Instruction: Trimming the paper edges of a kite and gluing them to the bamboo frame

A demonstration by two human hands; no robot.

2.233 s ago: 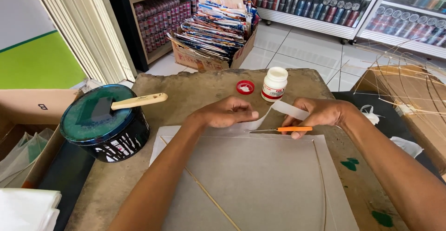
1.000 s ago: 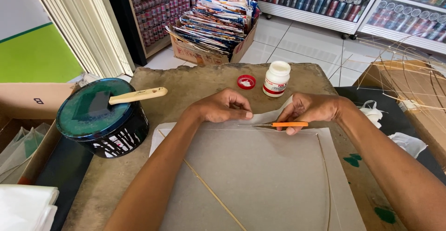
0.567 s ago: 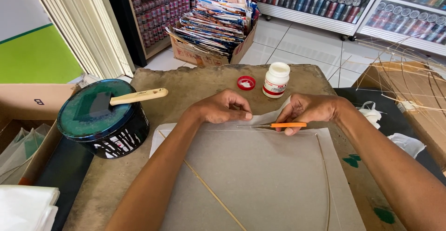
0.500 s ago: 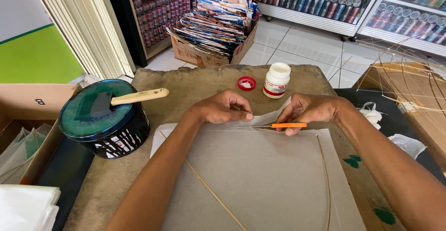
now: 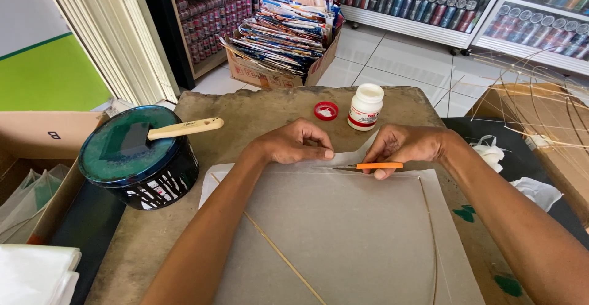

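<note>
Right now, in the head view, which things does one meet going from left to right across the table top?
Black tin with green lid → wooden-handled brush lying on it → left hand → red cap → white glue bottle → right hand holding the orange-handled knife → crumpled white scraps.

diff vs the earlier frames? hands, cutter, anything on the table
Little changed. Left hand slid slightly right along the grey paper sheet; the loose strip beside the right hand lies lower. Unchanged: orange-handled cutter gripped at the sheet's top edge; paint can, white bottle, red cap.
</note>
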